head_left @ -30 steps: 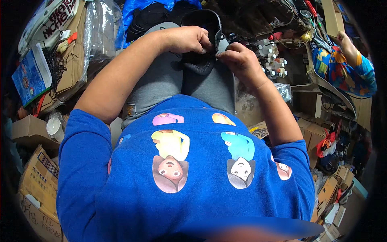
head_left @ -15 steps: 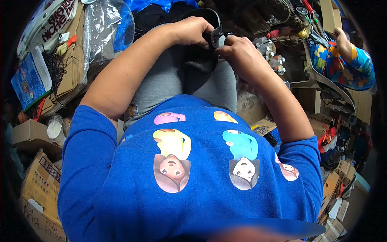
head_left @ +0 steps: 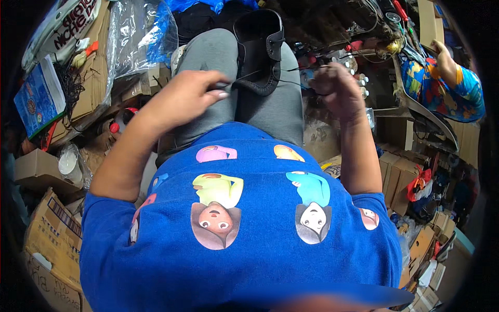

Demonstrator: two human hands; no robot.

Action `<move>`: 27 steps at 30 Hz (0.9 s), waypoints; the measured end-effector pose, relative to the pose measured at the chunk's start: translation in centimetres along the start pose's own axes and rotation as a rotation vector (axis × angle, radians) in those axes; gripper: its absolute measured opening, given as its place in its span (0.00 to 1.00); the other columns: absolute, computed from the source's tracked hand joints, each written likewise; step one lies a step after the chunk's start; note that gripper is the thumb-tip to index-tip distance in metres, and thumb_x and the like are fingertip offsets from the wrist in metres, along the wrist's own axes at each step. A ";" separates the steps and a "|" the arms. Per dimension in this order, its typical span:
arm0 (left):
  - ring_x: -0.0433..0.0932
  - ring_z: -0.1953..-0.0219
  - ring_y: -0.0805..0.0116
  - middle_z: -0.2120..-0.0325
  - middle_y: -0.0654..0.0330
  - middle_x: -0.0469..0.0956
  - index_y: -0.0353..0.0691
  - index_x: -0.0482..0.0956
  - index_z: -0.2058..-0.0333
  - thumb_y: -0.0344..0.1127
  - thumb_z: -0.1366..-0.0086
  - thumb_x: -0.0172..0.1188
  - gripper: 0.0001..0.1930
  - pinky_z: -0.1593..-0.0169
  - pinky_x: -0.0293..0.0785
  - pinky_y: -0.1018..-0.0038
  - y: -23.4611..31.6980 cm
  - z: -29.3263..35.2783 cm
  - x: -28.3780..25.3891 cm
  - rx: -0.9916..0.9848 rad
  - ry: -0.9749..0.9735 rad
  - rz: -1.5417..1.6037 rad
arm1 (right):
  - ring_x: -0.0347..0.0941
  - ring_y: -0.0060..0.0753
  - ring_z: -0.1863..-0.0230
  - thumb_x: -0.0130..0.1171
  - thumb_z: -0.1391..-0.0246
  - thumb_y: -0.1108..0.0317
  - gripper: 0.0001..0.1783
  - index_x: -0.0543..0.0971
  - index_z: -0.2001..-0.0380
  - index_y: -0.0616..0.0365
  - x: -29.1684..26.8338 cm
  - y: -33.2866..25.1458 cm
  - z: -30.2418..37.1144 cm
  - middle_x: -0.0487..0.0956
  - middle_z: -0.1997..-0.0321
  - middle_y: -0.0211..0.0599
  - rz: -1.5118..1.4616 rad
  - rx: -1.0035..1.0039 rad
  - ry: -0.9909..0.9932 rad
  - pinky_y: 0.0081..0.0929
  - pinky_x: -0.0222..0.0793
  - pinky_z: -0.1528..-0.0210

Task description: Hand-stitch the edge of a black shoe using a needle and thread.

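A black shoe upper [head_left: 258, 49] with eyelets along its flap and an open middle rests across my thighs, between my two hands. Dark thread [head_left: 292, 81] runs out of it to both sides. My left hand [head_left: 189, 99], left of the upper, has thumb and forefinger pinched round the thread's left stretch. Off to the right, my right hand [head_left: 340, 88] is closed and raised, with thread strands leading to its fingers. That hand is smeared by motion, so how it grips the thread is partly hidden. Neither hand touches the upper itself.
Grey trousers [head_left: 208, 57] support the work. At the left lie clear plastic wrap [head_left: 132, 41], a blue book [head_left: 39, 99] and cardboard boxes [head_left: 44, 169]. Several small bottles [head_left: 361, 80] stand on the right; beyond them is another person's arm and colourful sleeve [head_left: 462, 80].
My hands have left the shoe upper's edge and spread apart, left hand leftward and nearer, right hand rightward. Thread now stretches between them and the upper, which shows more fully.
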State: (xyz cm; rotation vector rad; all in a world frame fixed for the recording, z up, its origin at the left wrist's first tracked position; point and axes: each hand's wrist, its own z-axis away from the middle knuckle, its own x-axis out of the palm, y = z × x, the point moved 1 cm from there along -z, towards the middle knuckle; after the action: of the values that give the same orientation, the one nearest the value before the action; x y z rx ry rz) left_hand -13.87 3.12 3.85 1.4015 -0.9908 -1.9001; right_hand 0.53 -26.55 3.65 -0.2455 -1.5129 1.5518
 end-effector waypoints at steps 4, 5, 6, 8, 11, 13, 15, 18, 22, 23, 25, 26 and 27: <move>0.74 0.68 0.63 0.73 0.54 0.74 0.32 0.76 0.71 0.38 0.39 0.57 0.12 0.60 0.69 0.72 -0.7 0.5 -4.1 -0.239 0.055 -0.281 | 0.65 0.23 0.69 0.54 0.41 0.60 0.11 0.73 0.62 0.54 -2.7 -1.8 0.7 0.72 0.69 0.26 -0.099 -0.076 0.047 0.25 0.66 0.57; 0.73 0.68 0.64 0.75 0.54 0.73 0.32 0.74 0.74 0.39 0.38 0.56 0.14 0.60 0.68 0.72 -1.2 -0.2 -4.9 -0.267 0.155 -0.370 | 0.65 0.22 0.68 0.55 0.41 0.60 0.11 0.75 0.63 0.55 -3.4 -1.8 0.6 0.72 0.69 0.26 0.137 -0.004 0.138 0.24 0.65 0.56; 0.72 0.68 0.62 0.76 0.56 0.72 0.34 0.72 0.77 0.44 0.35 0.52 0.18 0.58 0.67 0.70 -2.8 -1.3 -4.9 -0.023 0.290 -0.352 | 0.69 0.21 0.63 0.56 0.43 0.59 0.12 0.78 0.62 0.56 -3.8 -1.7 -0.1 0.76 0.66 0.27 0.523 0.073 0.108 0.22 0.65 0.55; 0.71 0.70 0.62 0.78 0.58 0.69 0.36 0.72 0.77 0.44 0.34 0.51 0.18 0.58 0.67 0.68 -0.1 -3.7 -2.9 0.094 0.348 0.331 | 0.73 0.24 0.60 0.56 0.43 0.58 0.15 0.80 0.62 0.59 -1.1 0.3 -0.8 0.80 0.64 0.32 0.914 -0.002 0.160 0.21 0.65 0.54; 0.66 0.75 0.65 0.82 0.63 0.63 0.41 0.70 0.78 0.45 0.32 0.49 0.18 0.60 0.67 0.66 1.7 -6.2 -0.9 0.136 0.342 1.291 | 0.72 0.45 0.72 0.57 0.46 0.55 0.15 0.77 0.76 0.55 1.6 1.4 -1.7 0.75 0.80 0.42 1.686 -0.047 0.084 0.32 0.62 0.58; 0.58 0.80 0.71 0.85 0.67 0.54 0.45 0.62 0.83 0.45 0.31 0.47 0.20 0.62 0.66 0.67 -2.2 -7.7 -1.9 0.168 0.051 1.562 | 0.71 0.48 0.73 0.58 0.47 0.54 0.19 0.72 0.81 0.57 -0.2 2.7 -0.5 0.73 0.83 0.39 1.822 -0.220 0.009 0.35 0.60 0.61; 0.55 0.82 0.73 0.86 0.68 0.52 0.47 0.59 0.84 0.45 0.31 0.47 0.22 0.62 0.66 0.67 -5.8 -7.1 -2.0 -0.022 0.145 1.458 | 0.69 0.47 0.74 0.58 0.47 0.55 0.18 0.72 0.81 0.56 -2.1 4.4 1.2 0.73 0.82 0.40 1.795 -0.275 0.027 0.33 0.60 0.63; 0.61 0.79 0.70 0.83 0.65 0.60 0.45 0.61 0.83 0.47 0.31 0.46 0.21 0.58 0.68 0.65 -5.7 -7.7 -2.6 -0.013 0.117 1.450 | 0.65 0.42 0.77 0.57 0.45 0.58 0.15 0.73 0.80 0.56 -3.1 5.6 1.5 0.71 0.83 0.38 1.544 -0.143 0.133 0.27 0.59 0.67; 0.76 0.58 0.63 0.61 0.55 0.78 0.37 0.75 0.69 0.47 0.30 0.45 0.19 0.52 0.71 0.68 -8.1 -6.6 -6.7 -0.183 0.309 0.666 | 0.67 0.22 0.62 0.51 0.40 0.52 0.22 0.75 0.52 0.57 -5.3 4.9 2.4 0.74 0.64 0.27 0.155 0.208 0.240 0.23 0.62 0.57; 0.76 0.56 0.63 0.61 0.56 0.78 0.36 0.78 0.64 0.46 0.31 0.48 0.18 0.52 0.72 0.69 -9.1 -6.3 -7.3 -0.288 0.460 0.325 | 0.68 0.24 0.56 0.51 0.41 0.50 0.25 0.73 0.48 0.57 -4.7 3.9 2.3 0.75 0.58 0.31 -0.147 0.131 0.269 0.24 0.61 0.52; 0.76 0.57 0.63 0.61 0.57 0.78 0.37 0.78 0.61 0.44 0.34 0.52 0.16 0.53 0.72 0.70 -6.2 -5.6 -5.0 -0.017 0.498 0.100 | 0.66 0.30 0.49 0.48 0.41 0.46 0.31 0.66 0.42 0.55 -3.5 1.8 1.6 0.72 0.52 0.34 0.373 0.014 0.512 0.27 0.58 0.45; 0.76 0.58 0.64 0.61 0.57 0.78 0.38 0.78 0.57 0.43 0.37 0.57 0.16 0.53 0.72 0.70 -3.6 -5.0 -3.4 0.263 0.532 -0.122 | 0.68 0.32 0.50 0.52 0.43 0.48 0.27 0.72 0.48 0.57 -3.5 1.3 1.0 0.74 0.55 0.35 0.621 -0.177 0.506 0.29 0.60 0.46; 0.76 0.58 0.62 0.61 0.55 0.77 0.39 0.78 0.57 0.43 0.42 0.61 0.17 0.53 0.71 0.69 -1.2 -4.2 -1.6 0.325 0.443 -0.179 | 0.68 0.32 0.50 0.52 0.43 0.48 0.27 0.72 0.48 0.57 -2.8 0.7 -0.1 0.74 0.55 0.35 0.615 -0.179 0.500 0.29 0.60 0.46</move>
State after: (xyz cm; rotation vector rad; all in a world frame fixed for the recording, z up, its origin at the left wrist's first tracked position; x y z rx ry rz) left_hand -9.46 4.12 2.92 2.0491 -1.0033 -1.4828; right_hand 1.83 -28.34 1.82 -1.2002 -1.2222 1.6372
